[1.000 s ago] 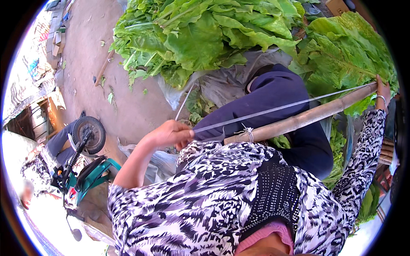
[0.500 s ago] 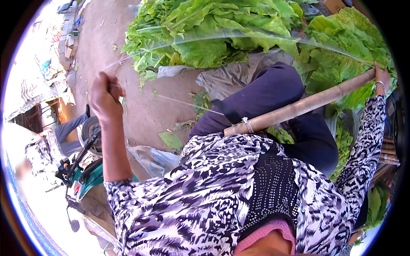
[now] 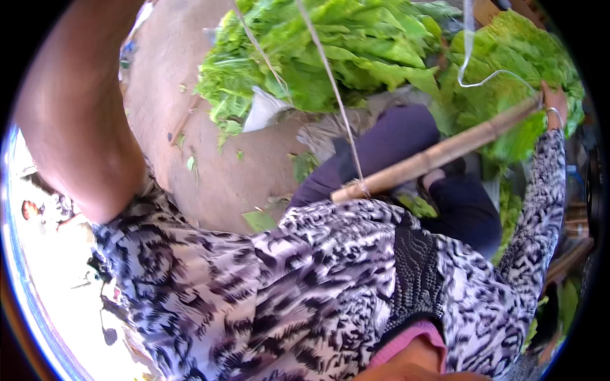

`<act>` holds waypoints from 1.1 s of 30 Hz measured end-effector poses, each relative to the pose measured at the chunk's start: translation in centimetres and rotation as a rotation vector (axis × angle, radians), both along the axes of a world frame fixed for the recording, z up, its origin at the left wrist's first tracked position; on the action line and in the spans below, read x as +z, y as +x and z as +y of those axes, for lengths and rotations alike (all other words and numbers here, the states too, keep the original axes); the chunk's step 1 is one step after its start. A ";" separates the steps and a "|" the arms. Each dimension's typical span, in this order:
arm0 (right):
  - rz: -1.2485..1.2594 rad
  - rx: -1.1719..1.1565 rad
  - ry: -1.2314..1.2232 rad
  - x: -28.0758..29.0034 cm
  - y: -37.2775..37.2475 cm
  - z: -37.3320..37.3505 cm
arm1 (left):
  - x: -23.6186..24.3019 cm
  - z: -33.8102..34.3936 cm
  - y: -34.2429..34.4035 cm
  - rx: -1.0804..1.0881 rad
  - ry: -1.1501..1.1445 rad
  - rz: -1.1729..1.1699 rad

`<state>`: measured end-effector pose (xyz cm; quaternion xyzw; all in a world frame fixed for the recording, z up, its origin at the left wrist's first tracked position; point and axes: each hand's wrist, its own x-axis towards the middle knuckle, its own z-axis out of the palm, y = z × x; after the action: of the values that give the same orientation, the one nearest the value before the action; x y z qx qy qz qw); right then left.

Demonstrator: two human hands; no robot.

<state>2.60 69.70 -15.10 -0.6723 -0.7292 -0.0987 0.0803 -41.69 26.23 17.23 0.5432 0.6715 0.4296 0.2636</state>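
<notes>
The right hand (image 3: pixel 555 101) was closed around the far end of a bamboo pole (image 3: pixel 438 154), a bracelet showing at its wrist and its patterned sleeve (image 3: pixel 540 203) running back toward the body. The pole slanted down from that hand toward the person's chest, lying across the lap over dark trousers (image 3: pixel 406 136), and its near end sat just above the black-and-white blouse. A pale string (image 3: pixel 330 95) was knotted around that near end and rose steeply toward the top of the view; a second strand ran up beside it, further to the left, and a looser loop curled above the pole close to the right hand. The left hand was out of view: only the bare left forearm (image 3: pixel 76 108) showed, raised high along the left side, so I cannot tell whether that hand was clenched or released. Beyond the pole, past both arms, a heap of large green leaves (image 3: pixel 356 51) lay on a plastic sheet (image 3: pixel 264 108), and more leaves (image 3: pixel 515 82) spread directly behind and under the right hand. Between the raised left arm and the heap was bare dirt ground (image 3: pixel 190 159) with a few torn leaf scraps scattered on it.
</notes>
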 end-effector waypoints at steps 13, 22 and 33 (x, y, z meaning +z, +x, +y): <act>0.125 0.006 0.008 -0.7 2.1 -1.3 | -41.2 -47.3 -1.8 1.166 -1.252 -1.043; 0.052 -0.053 -0.053 2.1 4.3 -2.6 | -61.2 -36.6 -13.1 1.137 -0.747 -0.434; 0.159 -0.069 -0.039 2.8 5.6 -3.5 | -59.7 -7.6 -17.0 1.287 0.005 -1.227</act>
<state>8.19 66.23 -12.29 -0.7041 -0.6988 -0.0336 0.1215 -58.66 18.65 -42.47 -0.2648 0.5864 0.7112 0.2833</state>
